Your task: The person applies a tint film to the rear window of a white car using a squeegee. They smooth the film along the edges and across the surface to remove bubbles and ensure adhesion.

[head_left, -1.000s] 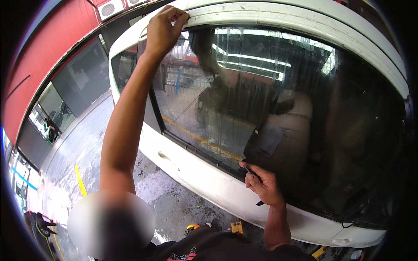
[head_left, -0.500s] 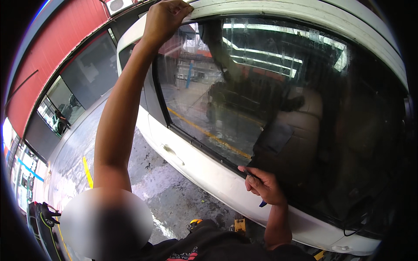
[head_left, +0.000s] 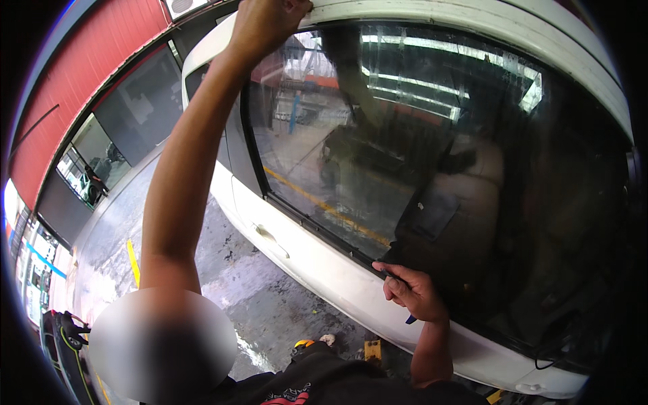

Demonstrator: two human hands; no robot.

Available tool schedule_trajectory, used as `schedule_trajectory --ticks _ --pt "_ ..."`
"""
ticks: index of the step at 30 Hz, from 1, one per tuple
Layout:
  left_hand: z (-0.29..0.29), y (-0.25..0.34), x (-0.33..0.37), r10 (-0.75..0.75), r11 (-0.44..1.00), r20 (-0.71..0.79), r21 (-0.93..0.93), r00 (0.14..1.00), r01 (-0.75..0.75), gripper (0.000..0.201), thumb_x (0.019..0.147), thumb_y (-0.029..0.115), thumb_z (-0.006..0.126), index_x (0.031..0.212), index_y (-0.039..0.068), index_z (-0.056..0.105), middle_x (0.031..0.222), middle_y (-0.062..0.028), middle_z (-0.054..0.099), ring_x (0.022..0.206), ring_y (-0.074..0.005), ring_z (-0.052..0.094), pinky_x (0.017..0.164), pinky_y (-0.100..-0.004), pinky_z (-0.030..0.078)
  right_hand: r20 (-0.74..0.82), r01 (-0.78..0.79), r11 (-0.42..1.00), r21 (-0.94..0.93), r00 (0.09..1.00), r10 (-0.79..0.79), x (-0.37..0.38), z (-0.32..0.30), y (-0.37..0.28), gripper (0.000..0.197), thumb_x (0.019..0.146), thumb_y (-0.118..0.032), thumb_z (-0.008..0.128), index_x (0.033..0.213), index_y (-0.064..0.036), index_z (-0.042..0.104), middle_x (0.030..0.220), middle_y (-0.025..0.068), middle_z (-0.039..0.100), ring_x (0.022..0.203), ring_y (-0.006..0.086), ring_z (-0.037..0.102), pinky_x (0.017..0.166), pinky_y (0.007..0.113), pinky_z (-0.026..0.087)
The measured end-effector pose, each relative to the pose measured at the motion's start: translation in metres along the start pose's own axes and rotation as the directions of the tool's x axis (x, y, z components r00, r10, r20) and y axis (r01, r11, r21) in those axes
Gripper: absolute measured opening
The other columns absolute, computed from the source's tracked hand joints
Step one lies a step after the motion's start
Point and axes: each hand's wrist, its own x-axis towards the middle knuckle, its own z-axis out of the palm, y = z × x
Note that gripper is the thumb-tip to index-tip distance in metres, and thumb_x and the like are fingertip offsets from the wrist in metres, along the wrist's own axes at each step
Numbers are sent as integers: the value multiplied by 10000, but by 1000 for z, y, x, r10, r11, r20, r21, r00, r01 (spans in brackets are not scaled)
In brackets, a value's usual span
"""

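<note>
My left hand [head_left: 268, 25] is raised at the top, its fingers curled over the roof edge [head_left: 378, 9] of a white vehicle, just above a side window. Part of that hand is cut off by the frame. Low on the window, my right hand [head_left: 417, 294] is closed round a slim tool with a blue handle end [head_left: 410, 320] showing below the fist. Its dark front part points at the dark strip [head_left: 317, 226] along the window's lower edge; the exact tip is hard to make out. The window glass [head_left: 304, 148] carries reflections, with a seat visible behind it.
A white door handle [head_left: 271, 241] stands out from the panel below the window. On the stained floor lies a yellow block [head_left: 372, 349] near my body. A person [head_left: 96, 181] is by the building at far left; another dark figure [head_left: 71, 327] is at lower left.
My left hand has shifted a little up and right along the roof edge. My right hand stays at the window's lower strip with the tool. A small pale spot now shows against the glass.
</note>
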Motion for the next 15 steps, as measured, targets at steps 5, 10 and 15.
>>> schedule_trajectory --ticks 5,10,15 --pt "6 -25 -14 -116 919 147 -360 982 162 252 941 251 790 1035 18 810 961 -77 771 893 -169 727 855 -316 549 11 -48 999 -19 999 48 1 0 1 408 1113 -176 531 1491 -26 558 808 -24 575 669 30 436 594 199 385" --pt "10 -16 -15 -140 956 44 -253 989 147 246 926 275 780 1004 43 804 933 -86 767 833 -209 746 777 -338 564 -28 -54 997 -45 998 53 1 3 11 408 1114 -184 531 1490 -26 558 808 -23 572 641 23 416 569 194 354" --pt "20 2 -9 -80 995 -121 -70 989 72 208 929 264 731 912 61 771 924 -93 743 826 -309 733 733 -412 558 -135 -18 1000 -21 991 15 4 15 1 417 1116 -210 538 1493 -32 552 802 -18 576 623 19 397 550 193 343"
